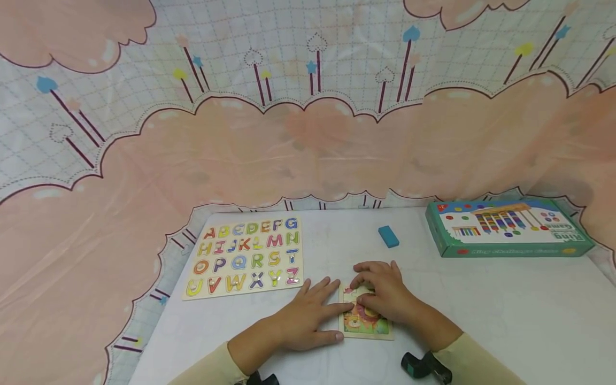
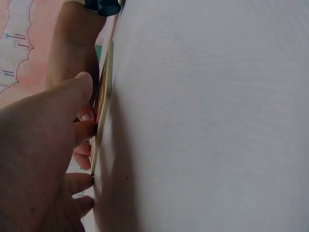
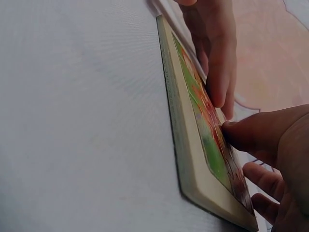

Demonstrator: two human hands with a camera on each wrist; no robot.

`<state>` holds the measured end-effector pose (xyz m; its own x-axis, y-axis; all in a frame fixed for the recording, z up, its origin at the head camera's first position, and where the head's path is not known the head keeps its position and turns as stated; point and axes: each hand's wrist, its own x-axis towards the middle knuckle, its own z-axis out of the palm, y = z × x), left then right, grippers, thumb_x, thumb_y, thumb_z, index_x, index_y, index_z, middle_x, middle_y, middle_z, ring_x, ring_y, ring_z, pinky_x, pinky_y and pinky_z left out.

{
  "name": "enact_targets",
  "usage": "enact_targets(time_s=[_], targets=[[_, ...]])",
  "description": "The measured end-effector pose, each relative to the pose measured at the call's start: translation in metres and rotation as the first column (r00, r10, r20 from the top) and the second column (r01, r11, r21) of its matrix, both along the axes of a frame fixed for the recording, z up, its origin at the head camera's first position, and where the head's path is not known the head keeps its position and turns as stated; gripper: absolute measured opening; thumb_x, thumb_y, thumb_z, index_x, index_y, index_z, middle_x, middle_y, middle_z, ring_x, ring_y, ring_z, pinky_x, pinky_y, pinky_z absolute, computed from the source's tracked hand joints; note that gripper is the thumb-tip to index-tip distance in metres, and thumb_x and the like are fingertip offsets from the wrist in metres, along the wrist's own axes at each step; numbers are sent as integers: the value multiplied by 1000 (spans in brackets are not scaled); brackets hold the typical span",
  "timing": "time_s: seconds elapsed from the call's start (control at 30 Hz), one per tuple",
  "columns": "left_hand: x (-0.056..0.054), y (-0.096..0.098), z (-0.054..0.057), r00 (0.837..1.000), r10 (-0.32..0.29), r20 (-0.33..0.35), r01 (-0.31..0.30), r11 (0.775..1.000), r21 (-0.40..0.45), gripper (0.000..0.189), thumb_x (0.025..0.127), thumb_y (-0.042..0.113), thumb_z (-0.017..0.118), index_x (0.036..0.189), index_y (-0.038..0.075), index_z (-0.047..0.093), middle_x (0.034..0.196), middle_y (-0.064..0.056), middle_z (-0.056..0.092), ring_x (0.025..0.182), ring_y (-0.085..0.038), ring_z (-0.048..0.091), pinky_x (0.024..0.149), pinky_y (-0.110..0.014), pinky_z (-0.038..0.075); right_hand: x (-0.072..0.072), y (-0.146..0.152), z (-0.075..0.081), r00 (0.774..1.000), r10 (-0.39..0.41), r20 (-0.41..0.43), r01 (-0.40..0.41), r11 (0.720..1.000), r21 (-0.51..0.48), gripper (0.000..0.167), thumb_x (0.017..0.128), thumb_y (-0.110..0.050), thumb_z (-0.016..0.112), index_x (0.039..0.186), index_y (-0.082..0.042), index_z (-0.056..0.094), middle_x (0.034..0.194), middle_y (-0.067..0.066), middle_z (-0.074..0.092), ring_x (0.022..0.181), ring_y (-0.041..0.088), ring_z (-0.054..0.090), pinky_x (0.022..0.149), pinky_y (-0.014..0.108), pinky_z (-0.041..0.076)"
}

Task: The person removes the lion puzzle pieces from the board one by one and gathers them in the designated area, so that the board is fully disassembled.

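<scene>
Under the right grip and just right of the left grip, a small picture board lies flat on the white desk. Left grip: fingers spread wide and nearly straight, forefinger laid over the board's left side, nothing seen held. Right grip: fingers bent, thumb down on the picture, gap at the tips narrow; whether a loose piece is pinched there, cannot tell, as the fingers cover the spot. Handling, judged by eye: the pale edge suggests wood or similar, so light, stiff and unlikely to break; the printed face looks glossy and may be slightly slick. Pushed from one side only, it might slide, so a steadying finger from the left grip seems useful. Best hold: the plain pale rim, thumb on one edge and fingers on the opposite one, leaving the picture free; keeping it level should keep any loose parts seated. Beyond and left of the left grip, near its fingertips: alphabet board. Beyond the right grip, apart from it: blue block; farther right, green box.
</scene>
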<state>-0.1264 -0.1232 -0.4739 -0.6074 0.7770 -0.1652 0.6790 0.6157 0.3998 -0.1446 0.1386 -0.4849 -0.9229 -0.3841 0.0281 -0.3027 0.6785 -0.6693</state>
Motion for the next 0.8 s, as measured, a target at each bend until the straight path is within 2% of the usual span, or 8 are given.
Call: enact_targets(time_s=[0.3,0.5,0.8], targets=[[0,2,-1,999,19,-32,-18,1000,13,57,106,57,57,161,45,46,176,-4,27,164,-29,18,126,-68,13,-2,1,-4,1000,6,-12,-7,999,-33,23,90,-12,84,98,-32,77,144,6,62,146,40,42,120,78,-4],[-1,1,-3,999,19,-42,-18,999,30,55,107,56,57,160,44,48,175,-4,29,163,-29,20,125,-69,15,-2,1,-8,1000,-4,-28,3,998,-57,25,88,-11,85,98,-32,76,139,3,65,144,40,44,119,78,-4],[-1,1,-3,999,23,-30,-22,999,38,57,106,57,57,161,45,47,175,-3,28,163,-29,19,126,-68,14,-2,1,-8,999,-12,-39,8,995,-95,29,87,-10,88,97,-33,74,118,-8,67,136,35,51,118,81,-3]])
